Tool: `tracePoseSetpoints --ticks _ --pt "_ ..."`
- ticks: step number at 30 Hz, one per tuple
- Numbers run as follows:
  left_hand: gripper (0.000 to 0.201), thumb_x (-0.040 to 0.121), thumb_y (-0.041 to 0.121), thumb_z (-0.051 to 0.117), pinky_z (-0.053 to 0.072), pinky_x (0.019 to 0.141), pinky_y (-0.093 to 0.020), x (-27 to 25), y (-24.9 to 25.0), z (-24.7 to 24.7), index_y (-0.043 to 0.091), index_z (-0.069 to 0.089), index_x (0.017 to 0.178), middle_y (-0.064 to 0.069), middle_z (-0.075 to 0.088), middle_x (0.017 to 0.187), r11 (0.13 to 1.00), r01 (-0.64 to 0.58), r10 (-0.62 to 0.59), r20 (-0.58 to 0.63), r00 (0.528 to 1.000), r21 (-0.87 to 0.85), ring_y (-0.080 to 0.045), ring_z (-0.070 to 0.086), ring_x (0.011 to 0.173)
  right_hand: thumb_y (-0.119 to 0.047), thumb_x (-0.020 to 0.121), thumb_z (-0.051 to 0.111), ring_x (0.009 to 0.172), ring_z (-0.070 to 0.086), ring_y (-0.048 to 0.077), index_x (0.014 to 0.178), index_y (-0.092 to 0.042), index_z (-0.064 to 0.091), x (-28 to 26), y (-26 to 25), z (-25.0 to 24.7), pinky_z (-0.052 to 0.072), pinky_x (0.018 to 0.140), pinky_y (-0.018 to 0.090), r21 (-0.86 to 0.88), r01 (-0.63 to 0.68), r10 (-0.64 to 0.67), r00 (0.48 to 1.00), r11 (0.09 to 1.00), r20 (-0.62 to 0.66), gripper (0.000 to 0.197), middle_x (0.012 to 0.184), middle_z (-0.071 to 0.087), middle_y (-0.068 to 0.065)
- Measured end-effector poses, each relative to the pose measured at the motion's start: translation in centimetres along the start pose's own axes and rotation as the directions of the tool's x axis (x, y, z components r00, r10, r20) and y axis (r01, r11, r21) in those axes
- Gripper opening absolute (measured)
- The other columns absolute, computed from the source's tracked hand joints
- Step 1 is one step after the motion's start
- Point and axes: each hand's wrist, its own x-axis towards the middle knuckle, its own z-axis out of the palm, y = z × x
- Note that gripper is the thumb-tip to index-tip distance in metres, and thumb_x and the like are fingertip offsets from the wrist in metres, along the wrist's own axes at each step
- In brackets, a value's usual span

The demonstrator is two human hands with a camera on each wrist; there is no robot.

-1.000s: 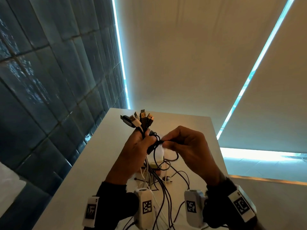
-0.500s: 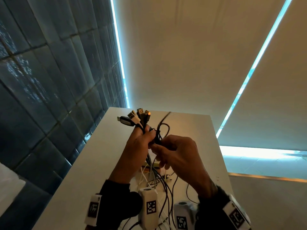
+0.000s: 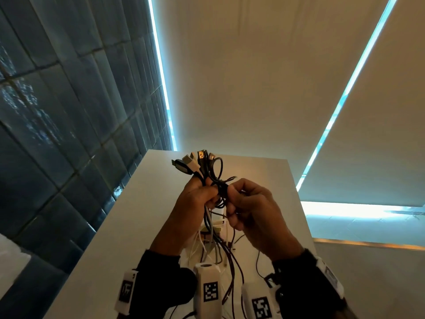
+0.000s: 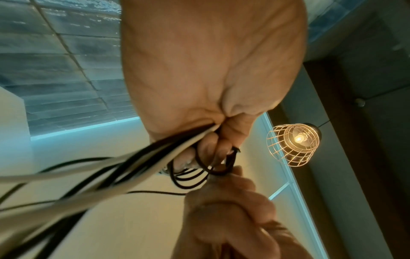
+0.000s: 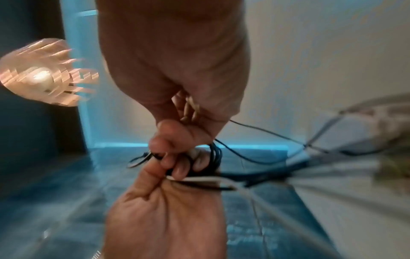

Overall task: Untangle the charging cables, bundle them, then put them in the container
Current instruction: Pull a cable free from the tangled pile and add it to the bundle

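My left hand (image 3: 197,199) grips a bundle of black and white charging cables (image 3: 208,217) upright above the white table (image 3: 138,215). Their plugs (image 3: 193,162) fan out above the fist. My right hand (image 3: 243,203) pinches a thin black cable (image 3: 218,173) that loops around the bundle just below the plugs. In the left wrist view the cables (image 4: 137,164) leave my left hand (image 4: 210,108) and black loops (image 4: 199,175) sit at the fingertips, with the right hand (image 4: 228,210) below. The right wrist view is blurred; my right hand (image 5: 175,126) meets the left hand (image 5: 164,201) at the cables (image 5: 213,157). No container is in view.
Loose cable ends and a small white object (image 3: 216,231) lie on the table under my hands. A dark tiled wall (image 3: 57,134) rises to the left. A caged hanging lamp (image 4: 292,143) glows overhead. The table's right edge (image 3: 301,203) drops off beside my right hand.
My right hand has come in against the left fist and carried the thin black cable round the bundle, leaving a loop up beside the plugs. Both hands sit slightly higher in view.
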Motion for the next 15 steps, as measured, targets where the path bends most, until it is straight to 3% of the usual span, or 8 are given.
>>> tracePoseSetpoints --ticks 3,6,8,10,11,13,15 --pt "0.022 0.077 0.026 0.053 0.047 0.080 -0.035 0.1 0.2 0.2 0.010 0.057 0.093 -0.004 0.063 0.085 1.000 -0.019 0.019 0.050 0.999 -0.002 -0.018 0.060 0.084 -0.013 0.086 0.059 0.039 0.046 0.010 0.081 -0.008 0.056 -0.1 0.7 0.2 0.033 0.032 0.015 0.320 -0.084 0.059 0.995 0.944 0.085 0.007 0.059 0.050 0.006" --pt "0.025 0.077 0.025 0.054 0.049 0.085 -0.037 0.1 0.4 0.0 0.007 0.054 0.095 -0.009 0.063 0.089 0.999 -0.034 0.035 0.074 0.997 -0.011 -0.020 0.061 0.088 -0.013 0.079 0.074 0.039 0.051 0.009 0.085 -0.006 0.051 0.0 1.5 0.1 0.034 0.032 0.013 0.514 -0.144 0.027 0.973 0.846 0.229 0.025 0.061 0.053 0.004" --pt "0.022 0.079 0.025 0.054 0.050 0.092 -0.042 0.0 0.4 -0.1 0.008 0.051 0.093 -0.023 0.059 0.094 0.998 -0.057 0.055 0.107 0.993 0.013 -0.030 0.061 0.093 -0.008 0.082 0.071 0.041 0.054 0.009 0.090 -0.005 0.052 0.0 1.7 0.1 0.035 0.035 0.013 0.600 -0.186 -0.021 0.947 0.778 0.321 0.020 0.063 0.055 0.004" --pt "0.027 0.079 0.027 0.054 0.052 0.090 -0.039 -0.1 0.1 -0.2 0.006 0.053 0.096 -0.025 0.061 0.098 0.998 -0.049 0.045 0.114 0.992 0.025 -0.030 0.063 0.097 -0.005 0.091 0.058 0.044 0.054 0.008 0.094 -0.003 0.055 0.0 1.4 0.3 0.039 0.038 0.014 0.629 -0.187 -0.060 0.935 0.755 0.350 0.004 0.066 0.056 0.004" --pt "0.031 0.079 0.028 0.054 0.053 0.086 -0.034 -0.1 0.0 -0.2 0.005 0.055 0.100 -0.022 0.063 0.099 0.999 -0.048 0.045 0.108 0.993 0.019 -0.026 0.064 0.097 -0.006 0.095 0.050 0.044 0.053 0.008 0.094 -0.003 0.055 0.1 1.1 0.4 0.041 0.038 0.013 0.624 -0.178 -0.054 0.941 0.761 0.334 0.006 0.066 0.055 0.003" --pt "0.034 0.080 0.027 0.055 0.054 0.084 -0.035 -0.1 -0.3 -0.2 0.001 0.055 0.101 -0.024 0.060 0.096 0.999 -0.048 0.046 0.101 0.994 0.013 -0.027 0.063 0.096 -0.013 0.098 0.042 0.039 0.048 0.006 0.089 -0.006 0.054 0.3 0.5 0.6 0.040 0.036 0.013 0.586 -0.121 -0.018 0.974 0.801 0.225 0.016 0.063 0.052 0.001" --pt "0.021 0.078 0.027 0.060 0.051 0.073 -0.031 0.0 -0.2 -0.1 0.009 0.049 0.083 -0.017 0.049 0.080 0.998 -0.063 0.064 0.077 0.995 -0.007 -0.025 0.056 0.080 -0.019 0.095 0.049 0.036 0.042 0.006 0.082 -0.009 0.054 0.4 -0.2 0.4 0.035 0.033 0.013 0.463 -0.005 -0.025 0.998 0.886 0.060 0.017 0.060 0.049 0.001"
